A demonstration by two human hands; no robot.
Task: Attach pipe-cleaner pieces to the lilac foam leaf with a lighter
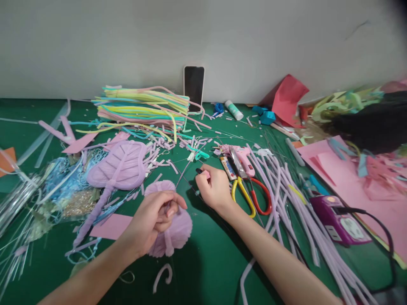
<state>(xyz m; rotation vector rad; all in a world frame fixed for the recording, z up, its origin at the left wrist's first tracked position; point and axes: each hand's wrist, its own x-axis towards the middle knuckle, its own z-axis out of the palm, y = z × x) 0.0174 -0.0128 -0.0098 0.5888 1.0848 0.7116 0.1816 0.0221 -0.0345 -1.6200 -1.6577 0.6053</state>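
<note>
My left hand (155, 222), its fingers curled together, is over a lilac pipe-cleaner shape (179, 231) with scalloped edges. Whether the fingers grip that shape or something small is hidden. My right hand (213, 186) is closed around a small pink object with a black end (199, 171); most of it is covered by the fingers. To the left lies a lilac leaf-shaped fan (119, 165) with a wrapped handle. Beside my right hand are scissors (246, 182) with one yellow and one red handle, and a pink glue gun (244, 159). A curled lilac pipe-cleaner piece (163, 275) lies in front.
Bundled coloured pipe cleaners (140, 106) and a leaning phone (193, 84) are at the back. Loose lilac pipe cleaners (286, 203) and a purple device (340, 220) with a black cable lie right. Pink paper (359, 186), a glue stick (234, 110) and scattered offcuts (159, 154) surround them.
</note>
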